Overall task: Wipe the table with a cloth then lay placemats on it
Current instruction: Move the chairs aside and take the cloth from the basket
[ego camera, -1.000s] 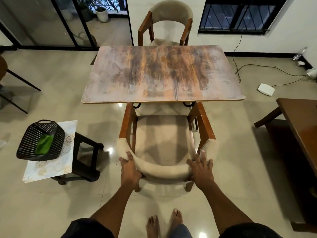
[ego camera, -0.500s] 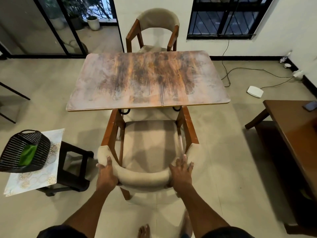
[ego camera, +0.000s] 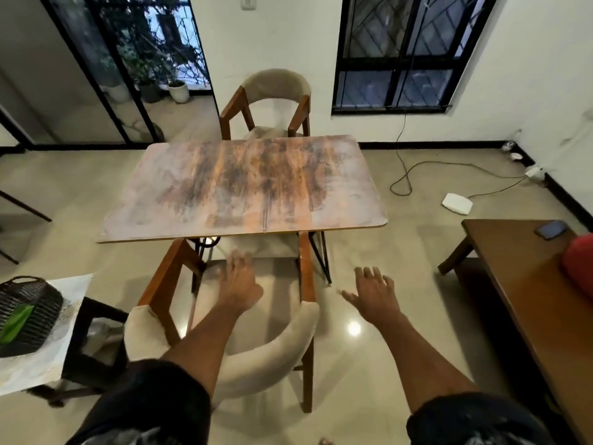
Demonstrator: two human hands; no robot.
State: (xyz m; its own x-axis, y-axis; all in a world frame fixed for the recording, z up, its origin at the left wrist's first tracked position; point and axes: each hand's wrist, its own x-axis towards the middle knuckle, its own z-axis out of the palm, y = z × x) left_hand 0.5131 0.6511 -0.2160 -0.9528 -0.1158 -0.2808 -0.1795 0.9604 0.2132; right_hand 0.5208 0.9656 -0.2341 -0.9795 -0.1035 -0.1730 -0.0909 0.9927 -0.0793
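Observation:
The worn brown table [ego camera: 244, 187] stands ahead with a bare top. A green cloth [ego camera: 14, 324] lies in a black woven basket [ego camera: 29, 313] at the far left, which rests on a pale patterned placemat [ego camera: 41, 354] over a small dark stool. My left hand [ego camera: 239, 284] hovers open above the near chair's seat. My right hand [ego camera: 372, 292] is open in the air to the right of the chair, over the floor. Neither hand touches anything.
The near chair [ego camera: 256, 358] with a beige padded back stands between me and the table. A second chair [ego camera: 276, 101] is at the far side. A brown side table [ego camera: 526, 300] at the right carries a phone and a red object. A cable and a white device [ego camera: 457, 203] lie on the floor.
Both hands have let go of the near chair's backrest and lifted forward with spread fingers. My view has tilted up and moved closer to the chair.

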